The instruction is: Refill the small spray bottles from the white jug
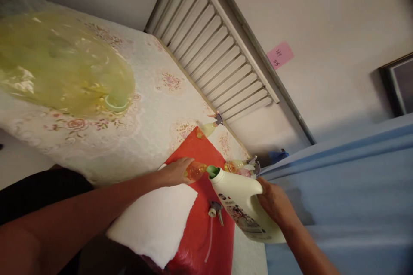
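My left hand point(174, 172) is wrapped round a small clear bottle point(195, 171) with orange-tinted liquid, held over a red cloth point(206, 227). My right hand point(274, 200) grips the handle of a large cream detergent jug point(240, 204), tilted so its green spout point(212, 171) sits right at the small bottle's mouth. A detached spray head with its tube point(214, 217) lies on the red cloth below the jug.
Two more spray bottles lie near, one yellowish point(209, 128), one beside the jug point(240, 166). A white towel point(155, 223) overlaps the red cloth. A large yellow-green plastic bag point(58, 64) rests on the floral tablecloth point(151, 107). Blue fabric point(342, 197) fills the right; a slatted panel point(213, 47) leans on the wall.
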{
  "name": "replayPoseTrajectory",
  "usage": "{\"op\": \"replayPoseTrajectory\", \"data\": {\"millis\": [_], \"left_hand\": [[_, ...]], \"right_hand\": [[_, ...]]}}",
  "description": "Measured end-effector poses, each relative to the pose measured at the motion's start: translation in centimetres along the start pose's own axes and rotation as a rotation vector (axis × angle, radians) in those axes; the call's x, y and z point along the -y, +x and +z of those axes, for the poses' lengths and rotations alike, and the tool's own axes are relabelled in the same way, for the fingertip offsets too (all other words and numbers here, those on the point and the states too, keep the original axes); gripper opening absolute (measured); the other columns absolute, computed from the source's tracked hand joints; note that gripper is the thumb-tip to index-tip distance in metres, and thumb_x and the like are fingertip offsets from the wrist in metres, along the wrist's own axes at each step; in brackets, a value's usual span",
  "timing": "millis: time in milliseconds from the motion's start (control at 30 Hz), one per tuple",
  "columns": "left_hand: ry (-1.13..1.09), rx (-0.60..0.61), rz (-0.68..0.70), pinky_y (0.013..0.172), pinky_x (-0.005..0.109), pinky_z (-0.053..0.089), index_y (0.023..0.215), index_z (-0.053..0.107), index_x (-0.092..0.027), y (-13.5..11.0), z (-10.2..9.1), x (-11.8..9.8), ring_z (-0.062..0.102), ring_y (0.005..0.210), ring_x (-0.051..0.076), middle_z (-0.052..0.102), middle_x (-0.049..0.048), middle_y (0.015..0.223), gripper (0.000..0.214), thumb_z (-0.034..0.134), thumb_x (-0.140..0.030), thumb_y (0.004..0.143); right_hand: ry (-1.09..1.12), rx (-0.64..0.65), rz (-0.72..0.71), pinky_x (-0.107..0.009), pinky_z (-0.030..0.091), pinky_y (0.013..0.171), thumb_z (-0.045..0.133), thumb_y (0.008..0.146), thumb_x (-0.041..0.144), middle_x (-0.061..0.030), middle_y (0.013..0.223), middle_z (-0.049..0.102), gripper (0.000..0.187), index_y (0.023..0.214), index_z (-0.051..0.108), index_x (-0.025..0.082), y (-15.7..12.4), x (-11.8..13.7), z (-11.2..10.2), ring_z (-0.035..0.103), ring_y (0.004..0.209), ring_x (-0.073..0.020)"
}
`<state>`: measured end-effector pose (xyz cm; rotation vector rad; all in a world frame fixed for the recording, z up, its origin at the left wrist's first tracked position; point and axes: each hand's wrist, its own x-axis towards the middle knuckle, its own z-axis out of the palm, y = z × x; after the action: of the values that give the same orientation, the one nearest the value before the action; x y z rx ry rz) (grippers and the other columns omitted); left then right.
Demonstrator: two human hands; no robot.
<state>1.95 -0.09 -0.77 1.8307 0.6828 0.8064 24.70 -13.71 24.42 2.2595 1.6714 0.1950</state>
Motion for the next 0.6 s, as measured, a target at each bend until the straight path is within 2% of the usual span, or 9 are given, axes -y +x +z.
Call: {"op": "replayPoseTrajectory", "data": {"millis": [233,400,600], "left_hand": [[-0.026,-0.016,0.000,0.096,0.040,0.045,0.121,0.057,-0.022,0.3,0.4,0.7,0.055,0.119,0.036,0.062,0.0086,0.123,0.060,0.075,-0.047,0.070],[-0.044,-0.035,0.003,0.095,0.038,0.045,0.117,0.059,-0.027,0.3,0.6,1.1,0.056,0.118,0.035,0.064,0.0056,0.122,0.060,0.078,-0.049,0.065],[0.007,-0.007,0.014,0.094,0.038,0.045,0.122,0.055,-0.023,0.4,0.5,1.0,0.057,0.115,0.034,0.062,0.0078,0.121,0.062,0.074,-0.050,0.070]], "right_hand": [[-0.055,0.010,-0.041,-0.025,0.031,0.062,0.042,0.079,0.008,-0.0083,0.079,0.072,0.037,0.105,0.066,0.020,0.3,-0.3,0.0,0.065,0.070,-0.0194],[-0.102,0.001,-0.054,-0.025,0.032,0.062,0.043,0.078,0.007,-0.0085,0.082,0.073,0.042,0.112,0.065,0.020,0.4,-0.4,0.0,0.066,0.072,-0.0200],[-0.105,0.012,-0.039,-0.025,0.031,0.061,0.045,0.078,0.006,-0.0074,0.078,0.073,0.045,0.115,0.064,0.021,0.3,-0.1,-0.3,0.064,0.069,-0.0195]]}}
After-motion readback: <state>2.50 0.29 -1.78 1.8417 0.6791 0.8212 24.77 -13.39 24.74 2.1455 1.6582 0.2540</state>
